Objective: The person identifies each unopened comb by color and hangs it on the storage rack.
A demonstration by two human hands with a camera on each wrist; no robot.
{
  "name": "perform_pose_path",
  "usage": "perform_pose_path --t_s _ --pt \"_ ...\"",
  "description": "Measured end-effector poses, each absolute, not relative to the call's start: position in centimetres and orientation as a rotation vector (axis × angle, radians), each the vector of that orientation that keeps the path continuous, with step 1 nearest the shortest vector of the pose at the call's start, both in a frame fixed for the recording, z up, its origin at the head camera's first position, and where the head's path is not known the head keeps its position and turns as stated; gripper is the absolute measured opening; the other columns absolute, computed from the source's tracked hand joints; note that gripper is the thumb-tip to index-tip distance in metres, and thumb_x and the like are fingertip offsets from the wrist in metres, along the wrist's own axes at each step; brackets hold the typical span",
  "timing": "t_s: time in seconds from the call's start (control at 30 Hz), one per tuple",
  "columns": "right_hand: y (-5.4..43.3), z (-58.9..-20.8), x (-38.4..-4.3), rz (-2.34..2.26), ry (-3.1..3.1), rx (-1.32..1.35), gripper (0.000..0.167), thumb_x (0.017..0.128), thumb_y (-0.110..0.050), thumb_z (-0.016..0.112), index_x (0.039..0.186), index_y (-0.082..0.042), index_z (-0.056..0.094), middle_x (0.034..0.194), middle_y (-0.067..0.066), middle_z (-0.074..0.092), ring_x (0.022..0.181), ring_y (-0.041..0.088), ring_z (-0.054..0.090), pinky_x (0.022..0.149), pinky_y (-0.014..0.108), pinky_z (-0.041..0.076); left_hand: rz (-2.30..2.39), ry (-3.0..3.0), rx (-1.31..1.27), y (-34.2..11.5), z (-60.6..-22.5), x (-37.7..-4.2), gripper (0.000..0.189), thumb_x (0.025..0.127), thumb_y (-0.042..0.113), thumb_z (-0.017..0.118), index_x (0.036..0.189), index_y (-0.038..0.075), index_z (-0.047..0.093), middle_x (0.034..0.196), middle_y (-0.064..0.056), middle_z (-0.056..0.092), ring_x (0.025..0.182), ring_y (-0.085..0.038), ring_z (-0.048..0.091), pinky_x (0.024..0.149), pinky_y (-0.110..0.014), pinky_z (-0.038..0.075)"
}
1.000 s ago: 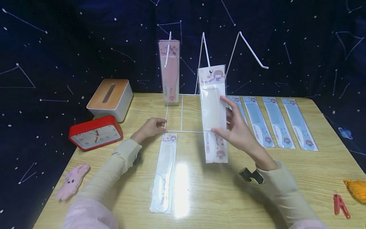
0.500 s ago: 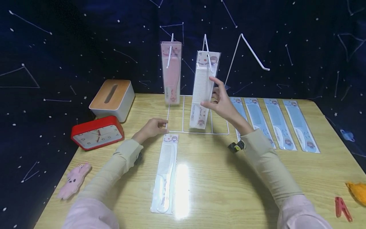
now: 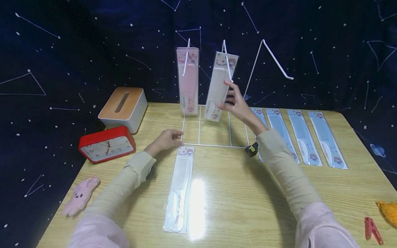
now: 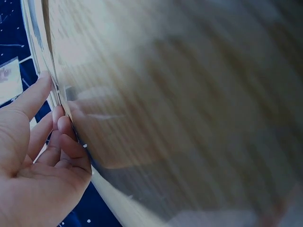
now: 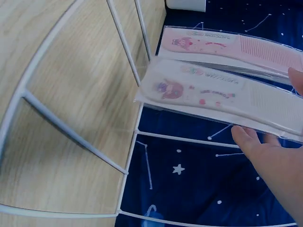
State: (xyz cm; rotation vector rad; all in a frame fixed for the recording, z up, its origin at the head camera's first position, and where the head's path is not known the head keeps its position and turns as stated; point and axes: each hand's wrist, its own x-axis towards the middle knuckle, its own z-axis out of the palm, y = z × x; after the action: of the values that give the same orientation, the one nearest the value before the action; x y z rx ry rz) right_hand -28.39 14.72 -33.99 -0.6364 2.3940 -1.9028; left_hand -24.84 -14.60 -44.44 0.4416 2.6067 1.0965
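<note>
A white wire rack (image 3: 214, 146) with three upright hooks stands on the table. My left hand (image 3: 165, 139) pinches the front left corner of its base; the left wrist view shows the fingers curled at that edge. On the middle hook hangs a packaged white comb (image 3: 217, 86), its lower end tilted to the left. My right hand (image 3: 238, 102) holds its right edge between thumb and fingers, just below the hook's tip. Packaged pink combs (image 3: 188, 82) hang on the left hook. Another packaged white comb (image 3: 179, 189) lies flat in front of the rack.
Several packaged blue combs (image 3: 327, 137) lie in a row on the right. At the left are a tissue box (image 3: 122, 106), a red clock (image 3: 107, 144) and a pink plush toy (image 3: 81, 196). A red clip (image 3: 372, 230) and orange yarn (image 3: 389, 210) lie far right.
My right hand has carried the packaged white comb up and left onto the middle hook, then moved it farther back along it. My left hand stays at the rack's corner.
</note>
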Motion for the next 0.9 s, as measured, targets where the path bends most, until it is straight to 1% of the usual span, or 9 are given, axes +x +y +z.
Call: perform_pose_path --t_s 0.2,0.3,0.4,0.5,0.57,0.67,0.73,0.83,0.9 --pt "15.3 -35.2 -28.0 -1.801 2.41 -0.558 0.085 0.085 0.002 0.065 0.151 -0.016 0.014 0.141 0.027 0.03 0.126 0.045 0.039 0.105 0.056 0.035 1.097 2.602 0.438 -14.5 -44.4 -24.8 0.052 0.084 0.013 0.071 0.13 -0.004 0.054 0.109 -0.015 0.063 0.099 -0.025 0.055 0.094 -0.038 0.046" --pt "15.8 -35.9 -27.5 -1.711 2.437 -0.519 0.085 0.086 -0.005 0.066 0.152 -0.018 0.013 0.146 0.026 0.025 0.131 0.046 0.033 0.106 0.058 0.031 1.096 2.606 0.446 -14.5 -44.5 -24.8 0.052 0.084 0.013 0.071 0.129 -0.005 0.054 0.109 -0.016 0.064 0.1 -0.026 0.056 0.094 -0.038 0.046" --pt "16.2 -36.8 -26.8 -1.654 2.45 -0.509 0.084 0.087 -0.008 0.065 0.152 -0.018 0.012 0.15 0.023 0.018 0.135 0.044 0.025 0.109 0.058 0.025 1.088 2.612 0.451 -14.5 -44.4 -24.8 0.051 0.084 0.013 0.071 0.129 -0.006 0.054 0.11 -0.017 0.064 0.1 -0.026 0.056 0.094 -0.039 0.046" --pt "16.4 -37.7 -25.8 -1.64 2.445 -0.502 0.083 0.088 -0.008 0.065 0.152 -0.017 0.012 0.152 0.022 0.014 0.137 0.045 0.022 0.11 0.058 0.024 1.081 2.613 0.446 -14.5 -44.4 -24.8 0.051 0.084 0.013 0.071 0.129 -0.005 0.054 0.111 -0.017 0.064 0.101 -0.026 0.056 0.094 -0.039 0.046" --pt "16.6 -38.2 -25.1 -1.627 2.441 -0.49 0.083 0.088 -0.01 0.065 0.152 -0.017 0.012 0.153 0.023 0.013 0.136 0.046 0.022 0.109 0.059 0.025 1.076 2.617 0.455 -14.5 -44.5 -24.8 0.051 0.084 0.013 0.071 0.129 -0.005 0.053 0.111 -0.017 0.064 0.101 -0.027 0.056 0.095 -0.039 0.046" --pt "16.5 -38.8 -23.9 -1.584 2.445 -0.451 0.081 0.089 -0.015 0.066 0.152 -0.018 0.014 0.149 0.026 0.02 0.132 0.048 0.029 0.105 0.06 0.031 1.075 2.617 0.458 -14.6 -44.4 -24.8 0.052 0.084 0.013 0.071 0.13 -0.005 0.053 0.112 -0.017 0.064 0.102 -0.027 0.056 0.096 -0.039 0.046" --pt "16.3 -39.1 -22.9 -1.539 2.444 -0.422 0.079 0.089 -0.019 0.066 0.151 -0.019 0.016 0.145 0.027 0.027 0.129 0.048 0.033 0.101 0.059 0.037 1.081 2.613 0.455 -14.6 -44.3 -24.8 0.052 0.084 0.013 0.071 0.13 -0.005 0.053 0.112 -0.017 0.063 0.102 -0.027 0.056 0.096 -0.039 0.046" --pt "15.9 -39.5 -21.3 -1.483 2.44 -0.41 0.074 0.09 -0.025 0.065 0.15 -0.018 0.022 0.14 0.026 0.035 0.125 0.045 0.039 0.096 0.056 0.043 1.092 2.606 0.459 -14.6 -44.3 -24.7 0.053 0.084 0.013 0.071 0.13 -0.005 0.053 0.111 -0.016 0.063 0.101 -0.027 0.056 0.095 -0.039 0.046" --pt "15.4 -40.0 -20.3 -1.461 2.429 -0.432 0.07 0.09 -0.026 0.065 0.148 -0.016 0.026 0.137 0.026 0.038 0.122 0.044 0.042 0.097 0.053 0.044 1.097 2.605 0.462 -14.6 -44.2 -24.6 0.054 0.084 0.014 0.072 0.13 -0.006 0.053 0.11 -0.015 0.063 0.1 -0.026 0.055 0.096 -0.04 0.046"
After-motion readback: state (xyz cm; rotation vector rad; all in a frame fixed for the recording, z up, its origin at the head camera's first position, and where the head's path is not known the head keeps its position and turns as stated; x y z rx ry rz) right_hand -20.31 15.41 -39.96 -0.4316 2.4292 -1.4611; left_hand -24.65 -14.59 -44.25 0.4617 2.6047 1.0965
